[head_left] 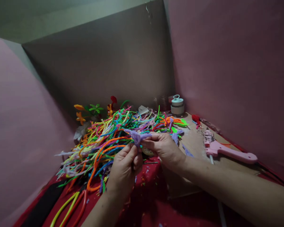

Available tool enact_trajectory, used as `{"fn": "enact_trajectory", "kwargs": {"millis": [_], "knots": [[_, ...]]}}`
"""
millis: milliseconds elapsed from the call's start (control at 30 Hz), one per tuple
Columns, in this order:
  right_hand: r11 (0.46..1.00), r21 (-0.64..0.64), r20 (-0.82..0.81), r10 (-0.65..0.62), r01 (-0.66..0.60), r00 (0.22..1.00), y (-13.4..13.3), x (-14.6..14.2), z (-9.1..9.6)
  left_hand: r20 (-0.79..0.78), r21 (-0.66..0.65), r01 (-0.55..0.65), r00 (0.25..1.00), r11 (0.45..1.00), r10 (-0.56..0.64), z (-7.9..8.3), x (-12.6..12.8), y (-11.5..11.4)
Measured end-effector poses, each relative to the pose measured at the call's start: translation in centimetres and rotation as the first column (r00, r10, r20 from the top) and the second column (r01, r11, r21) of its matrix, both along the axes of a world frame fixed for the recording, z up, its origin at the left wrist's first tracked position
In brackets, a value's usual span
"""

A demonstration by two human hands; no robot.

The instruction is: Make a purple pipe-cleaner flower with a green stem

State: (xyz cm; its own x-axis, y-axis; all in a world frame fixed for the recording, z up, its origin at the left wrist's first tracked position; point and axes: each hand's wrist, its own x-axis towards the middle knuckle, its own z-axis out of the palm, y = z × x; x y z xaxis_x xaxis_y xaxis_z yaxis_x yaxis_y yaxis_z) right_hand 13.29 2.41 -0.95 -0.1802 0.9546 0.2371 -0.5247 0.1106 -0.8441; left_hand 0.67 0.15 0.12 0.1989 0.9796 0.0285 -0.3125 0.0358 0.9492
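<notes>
Both my hands meet over the table's middle, pinching a small purple pipe-cleaner shape (137, 136) with loops like petals. My left hand (124, 170) comes up from below, its fingers closed on the lower stem of the shape. My right hand (163, 148) reaches in from the right and pinches the purple loops with thumb and fingers. Just behind the hands lies a big tangled pile of coloured pipe cleaners (101, 138).
A pink glue gun (224, 151) lies on a cardboard sheet (196, 142) to the right. A small round jar (177, 105) stands at the back. Finished pipe-cleaner flowers (90, 112) sit back left. Red cloth (151, 201) covers the table. Pink walls close in left and right.
</notes>
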Motion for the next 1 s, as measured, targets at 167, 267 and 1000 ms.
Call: {"fn": "enact_trajectory", "kwargs": {"millis": [167,267,1000], "knots": [[0.995,-0.075,0.008,0.064,-0.063,0.998,-0.6,-0.3,0.2,0.146,-0.062,0.152,0.979,0.986,-0.142,-0.7,-0.7,-0.2],[0.983,-0.101,-0.036,0.149,-0.152,0.988,-0.5,-0.4,-0.2,0.199,-0.106,0.254,0.953,0.961,-0.229,-1.0,-1.0,-0.2],[0.968,-0.136,-0.071,0.204,-0.212,0.976,-0.4,-0.6,-1.3,-0.028,-0.163,0.29,0.954,0.943,-0.298,-0.3,-2.1,-0.2]]}}
